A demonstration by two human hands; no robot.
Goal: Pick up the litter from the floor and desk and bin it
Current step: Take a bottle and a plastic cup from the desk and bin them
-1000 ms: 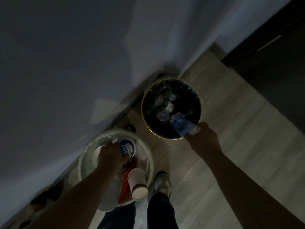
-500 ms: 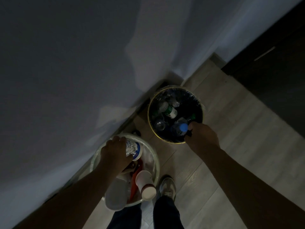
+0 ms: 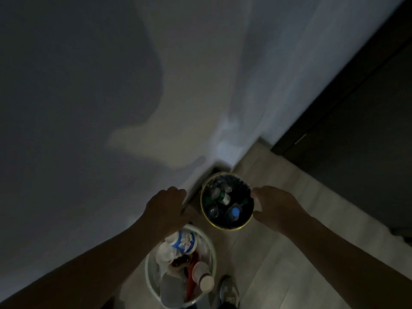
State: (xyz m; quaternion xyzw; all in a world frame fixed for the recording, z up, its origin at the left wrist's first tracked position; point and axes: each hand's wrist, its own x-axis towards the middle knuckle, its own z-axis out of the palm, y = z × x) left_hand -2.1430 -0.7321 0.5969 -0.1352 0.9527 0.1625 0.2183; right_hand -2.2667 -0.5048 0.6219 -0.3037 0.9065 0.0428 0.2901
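1. Dim light. The wall [image 3: 89, 85] fills the left and top of the view. A dark cabinet [image 3: 356, 130] stands at far right, with pale wood floor [image 3: 289, 192] between them.
2. Left hand [image 3: 166, 206]: back up, fingers loose and slightly bent, nothing in it. It hangs above the gap between wall and bins, just past the far edge of the white bin [image 3: 148, 270].
3. The white bin holds a blue-and-white tub [image 3: 184, 240], crumpled wrappers and a paper cup [image 3: 202, 276]. The cup lies tilted, its long axis running upper left to lower right.
4. The dark bin [image 3: 223, 228] has a yellow rim and sits in the corner, just beyond the white bin. Litter inside it: a bottle with a blue cap [image 3: 234, 211], cap facing up at the camera, and a green-label bottle [image 3: 224, 197] lying slantwise.
5. Right hand [image 3: 276, 206]: empty, thumb and fingers spread apart, just beside the dark bin's right rim. I cannot tell whether it touches.
6. 1 shoe [image 3: 229, 292] stands right of the white bin.
7. Wall hems both bins on the left; open floor lies to the right.
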